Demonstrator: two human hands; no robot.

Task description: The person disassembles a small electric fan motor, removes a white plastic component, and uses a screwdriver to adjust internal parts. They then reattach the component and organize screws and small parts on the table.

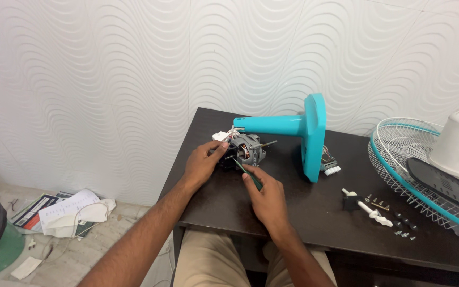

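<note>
Close beside the teal stand [298, 130] lay the motor [245, 149], grey with copper windings showing, the left hand [202, 163] gripping its near end, the right hand [266, 197] clamped on a green screwdriver [248, 172] against it, with screws [405, 226] and a grille [399, 154] well beyond the stand.

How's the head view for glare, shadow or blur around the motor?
Head view: soft, even light, no harsh shadows; faint sheen on the dark table. Motor and both hands, left hand and right hand, fairly sharp; small screws barely resolved; edges slightly wide-angle stretched.
</note>
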